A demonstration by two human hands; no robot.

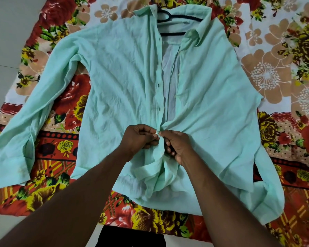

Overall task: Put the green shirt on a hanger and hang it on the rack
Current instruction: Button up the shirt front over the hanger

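The pale green long-sleeved shirt [118, 72] lies face up, spread on a floral cloth, sleeves stretched to both sides. A black hanger [175, 16] sits inside its collar, hook pointing away from me. The front is open from the collar down to the lower chest. My left hand [138, 138] pinches the left front edge at a small button. My right hand [177, 145] grips the right front edge against it. The two hands meet at the placket, and the fabric bunches below them. No rack is in view.
The red, yellow and beige floral cloth [268, 72] covers a pale tiled floor [9, 27], which shows bare at the left. A dark garment on my legs [130, 237] fills the bottom centre.
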